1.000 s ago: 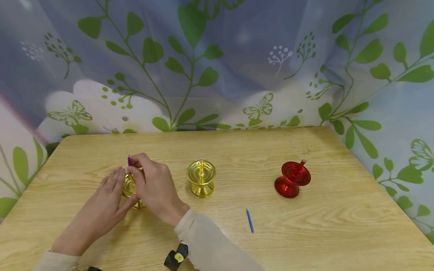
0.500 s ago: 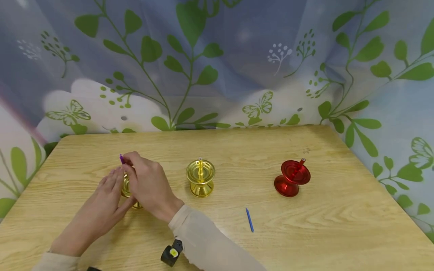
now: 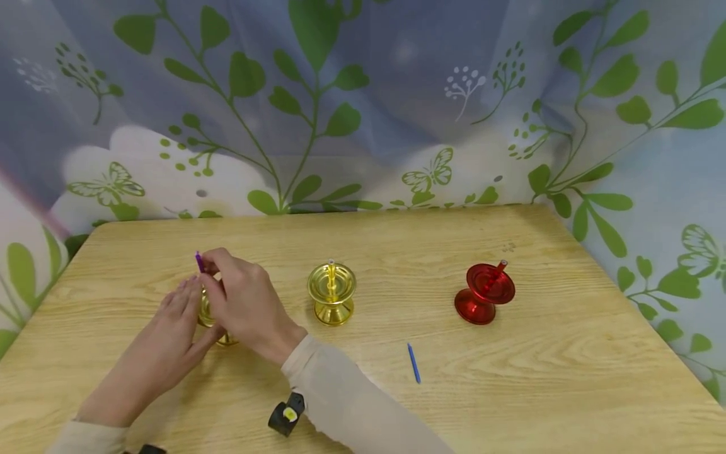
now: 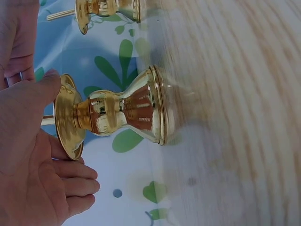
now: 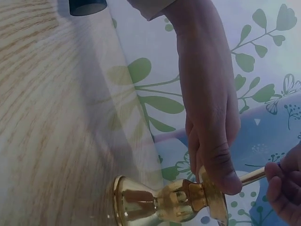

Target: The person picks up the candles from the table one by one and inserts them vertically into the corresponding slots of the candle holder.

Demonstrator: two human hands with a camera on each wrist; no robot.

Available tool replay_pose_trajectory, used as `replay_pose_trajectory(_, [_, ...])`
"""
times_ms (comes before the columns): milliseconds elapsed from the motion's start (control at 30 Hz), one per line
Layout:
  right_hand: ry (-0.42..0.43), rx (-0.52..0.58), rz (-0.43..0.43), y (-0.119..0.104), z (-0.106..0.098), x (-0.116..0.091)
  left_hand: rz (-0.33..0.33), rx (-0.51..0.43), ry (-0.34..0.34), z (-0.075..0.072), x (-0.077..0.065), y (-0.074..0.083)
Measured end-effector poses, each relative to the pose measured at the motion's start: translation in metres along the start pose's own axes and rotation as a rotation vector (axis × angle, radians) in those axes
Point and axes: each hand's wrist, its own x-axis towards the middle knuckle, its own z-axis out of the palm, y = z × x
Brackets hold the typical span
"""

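Observation:
At the left of the table, my left hand (image 3: 161, 356) holds the dish of a gold candle holder (image 4: 106, 113); in the left wrist view its thumb lies on the rim and the fingers reach along the far side. The holder stands upright on its flared base. Over its central tube (image 5: 254, 175) my right hand (image 3: 249, 302) pinches a thin purple candle (image 3: 199, 261), whose top shows above the fingers, leaning left. The candle's lower end is hidden by the fingers, so I cannot tell how it sits at the tube.
A second gold candle holder (image 3: 333, 312) stands mid-table, its tube bare of a candle. Farther right is a red candle holder (image 3: 476, 307), also without one. A blue candle (image 3: 414, 364) lies between them, nearer the front. A leaf-patterned curtain (image 3: 391, 126) hangs behind the table.
My right hand and the purple candle have shifted slightly left, and the candle has gone from nearly upright to leaning left. The left hand keeps its hold. The whole head view has shifted a little.

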Motion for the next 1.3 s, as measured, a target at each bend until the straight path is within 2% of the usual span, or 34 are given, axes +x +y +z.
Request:
replay_pose_trajectory(167, [-0.055,0.009,0.038,-0.001,-0.003,0.003,-0.011,-0.005,-0.018,-0.001,0.000,0.001])
replay_pose_trajectory(400, [-0.050,0.039,0.083,0.001,-0.005,0.004,0.013,-0.018,0.050,0.002,0.002,0.002])
replay_pose_trajectory(633, [-0.024,0.062,0.062,0.003,-0.002,0.002,0.011,-0.022,0.056,0.000,0.002,0.003])
replay_pose_trajectory(867, [-0.051,0.031,0.033,0.004,-0.001,0.002,-0.014,-0.019,0.035,0.003,0.000,0.003])
replay_pose_trajectory(1033, [-0.051,0.031,0.028,0.007,0.000,-0.002,0.000,-0.024,0.057,0.006,0.000,0.004])
replay_pose_trajectory(1300, [-0.095,-0.054,-0.062,0.009,-0.001,0.002,-0.009,-0.011,0.057,0.004,0.000,0.004])
